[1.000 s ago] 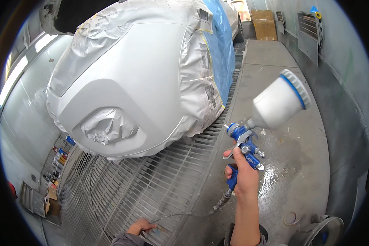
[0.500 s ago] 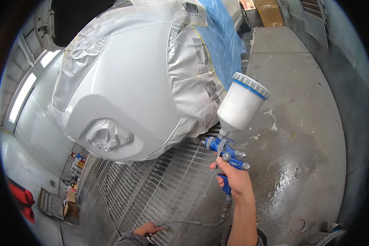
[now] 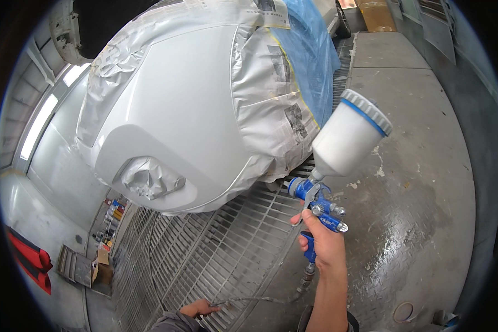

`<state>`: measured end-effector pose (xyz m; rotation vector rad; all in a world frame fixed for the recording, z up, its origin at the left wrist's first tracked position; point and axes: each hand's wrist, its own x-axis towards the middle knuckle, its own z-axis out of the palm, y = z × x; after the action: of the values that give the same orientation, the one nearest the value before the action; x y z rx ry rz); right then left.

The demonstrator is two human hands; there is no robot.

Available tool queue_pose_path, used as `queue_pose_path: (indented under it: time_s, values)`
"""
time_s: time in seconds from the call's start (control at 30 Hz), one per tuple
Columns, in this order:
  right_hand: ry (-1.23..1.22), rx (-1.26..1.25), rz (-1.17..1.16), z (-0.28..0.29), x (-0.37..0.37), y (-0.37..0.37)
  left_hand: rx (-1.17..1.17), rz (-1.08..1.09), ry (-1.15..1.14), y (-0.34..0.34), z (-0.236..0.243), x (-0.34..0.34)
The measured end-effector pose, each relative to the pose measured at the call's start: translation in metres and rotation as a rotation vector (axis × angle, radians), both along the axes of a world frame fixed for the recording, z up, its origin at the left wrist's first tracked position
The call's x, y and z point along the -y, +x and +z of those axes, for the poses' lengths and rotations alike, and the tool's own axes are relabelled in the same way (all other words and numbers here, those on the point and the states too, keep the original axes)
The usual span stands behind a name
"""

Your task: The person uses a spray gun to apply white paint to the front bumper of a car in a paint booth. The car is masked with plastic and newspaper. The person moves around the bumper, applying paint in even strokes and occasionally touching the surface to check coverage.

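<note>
My right hand (image 3: pixel 325 240) is wrapped round the handle of a blue spray gun (image 3: pixel 322 206), with fingers at its trigger. A white paint cup (image 3: pixel 348 135) with a grey ribbed lid and blue ring sits tilted on top of the gun. From the handle's base a thin air hose (image 3: pixel 260 299) runs left to my left hand (image 3: pixel 200 307), whose fingers are closed on it. Ahead, to the left of the gun, is a pale grey car bumper (image 3: pixel 188 94), bordered by masking paper (image 3: pixel 274 105). Crumpled masking (image 3: pixel 151 178) covers a recess in it. The gun is apart from the bumper.
Blue plastic sheeting (image 3: pixel 310 61) drapes the car behind the paper. Metal floor grating (image 3: pixel 221 243) lies below the bumper, with a grey floor plate (image 3: pixel 404 166) on the right. Bottles (image 3: pixel 112 216) and an open cardboard box (image 3: pixel 102 271) stand left. A tape roll (image 3: pixel 403 312) lies lower right.
The spray gun and my right hand have shifted a little to the right in view, the cup most. The car and surroundings also sit slightly further right. Both hands keep their hold.
</note>
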<state>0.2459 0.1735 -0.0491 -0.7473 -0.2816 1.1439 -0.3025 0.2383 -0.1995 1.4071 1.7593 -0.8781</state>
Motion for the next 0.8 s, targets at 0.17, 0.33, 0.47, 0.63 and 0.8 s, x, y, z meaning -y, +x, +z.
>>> queue_pose_path:
  time_s: [0.17, 0.33, 0.47, 0.63, 0.8]
  values:
    - [0.028, 0.003, -0.106, 0.011, 0.009, -0.001, -0.1, -0.024, -0.064, 0.004, -0.004, -0.003]
    - [0.027, -0.002, -0.212, 0.01, 0.006, -0.012, -0.202, -0.342, 0.061, 0.007, -0.008, -0.006]
    - [-0.057, 0.092, -0.22, 0.007, -0.001, -0.029, -0.26, -0.543, 0.157, -0.015, -0.032, -0.001]
    - [-0.114, 0.201, -0.199, 0.0, -0.01, -0.059, -0.255, -0.553, 0.297, -0.005, -0.037, 0.005]
    - [-0.171, 0.37, -0.164, -0.003, -0.012, -0.096, -0.187, -0.463, 0.294, 0.018, -0.011, 0.011]
